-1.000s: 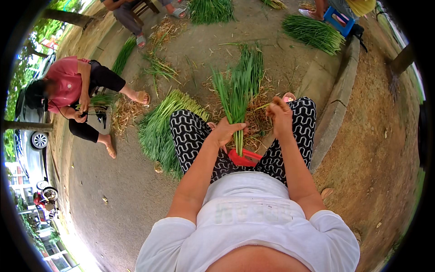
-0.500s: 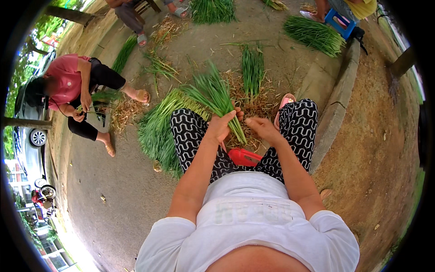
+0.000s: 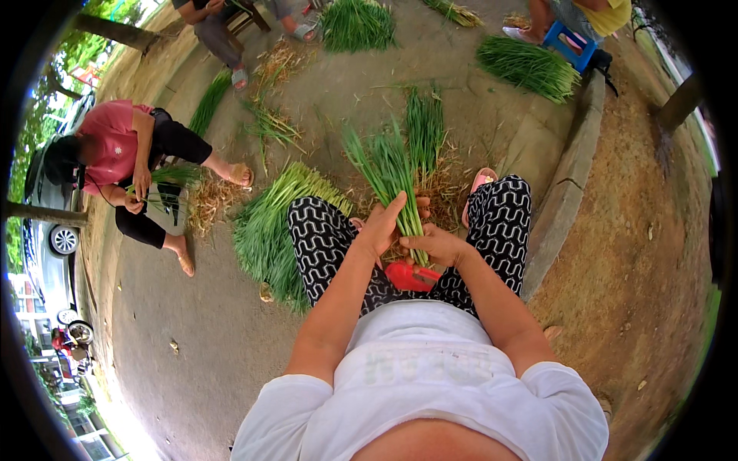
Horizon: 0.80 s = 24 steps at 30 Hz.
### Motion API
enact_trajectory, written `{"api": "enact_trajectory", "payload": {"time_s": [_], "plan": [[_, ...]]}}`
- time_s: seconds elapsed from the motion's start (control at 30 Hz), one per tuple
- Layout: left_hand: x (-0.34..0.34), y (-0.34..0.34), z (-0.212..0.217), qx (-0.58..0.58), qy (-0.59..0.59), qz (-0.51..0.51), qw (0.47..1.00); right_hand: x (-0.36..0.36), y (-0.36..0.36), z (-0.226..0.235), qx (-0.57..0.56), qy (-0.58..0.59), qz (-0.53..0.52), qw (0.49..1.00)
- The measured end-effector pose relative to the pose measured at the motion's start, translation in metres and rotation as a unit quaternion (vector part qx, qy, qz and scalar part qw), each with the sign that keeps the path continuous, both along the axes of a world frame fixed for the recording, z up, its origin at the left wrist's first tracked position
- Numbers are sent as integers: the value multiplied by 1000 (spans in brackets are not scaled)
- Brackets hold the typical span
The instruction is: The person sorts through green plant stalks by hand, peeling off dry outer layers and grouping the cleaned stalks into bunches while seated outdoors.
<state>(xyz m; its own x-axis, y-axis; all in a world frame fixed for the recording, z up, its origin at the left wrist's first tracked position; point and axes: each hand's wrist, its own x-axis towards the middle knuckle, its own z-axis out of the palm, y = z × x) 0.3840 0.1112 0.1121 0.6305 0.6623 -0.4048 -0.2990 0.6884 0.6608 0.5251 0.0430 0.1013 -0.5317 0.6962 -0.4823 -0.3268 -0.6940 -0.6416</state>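
Between my knees I hold a bunch of chives (image 3: 380, 163), its green tips pointing away from me and its pale stem ends toward me. My left hand (image 3: 381, 224) is closed around the stems, thumb on top. Lower down, my right hand (image 3: 437, 246) grips the stem ends, its fingers partly hidden. A red plastic object (image 3: 406, 276) shows beneath my hands, its kind unclear. Beside my left knee lies a large heap of chives (image 3: 269, 230). Just beyond the held bunch, another bunch (image 3: 425, 127) rests on dry brown trimmings (image 3: 442, 201).
A person in a pink shirt (image 3: 115, 138) sits at the left, handling stalks. Two others show at the far edge, one beside a blue stool (image 3: 570, 44). More chives lie there (image 3: 529, 67). A stone kerb (image 3: 565, 184) runs along my right.
The held bunch has swung from leaning left to more upright. My right hand, apart from the stems before, has come in onto their lower ends. My left hand has shifted slightly right.
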Motion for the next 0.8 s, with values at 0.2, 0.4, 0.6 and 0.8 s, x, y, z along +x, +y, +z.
{"api": "enact_trajectory", "payload": {"time_s": [0.2,0.4,0.6,0.8], "plan": [[-5,-3,-1,94,94,-110,985,4,3,-2,35,-20,-62,997],[-5,-12,-13,113,54,-126,984,1,1,-15,139,-102,-45,984],[1,-8,13,130,66,-180,973,6,2,-15,134,-71,5,988],[0,-11,5,107,48,-131,984,2,-1,-10,130,-85,-35,987]]}}
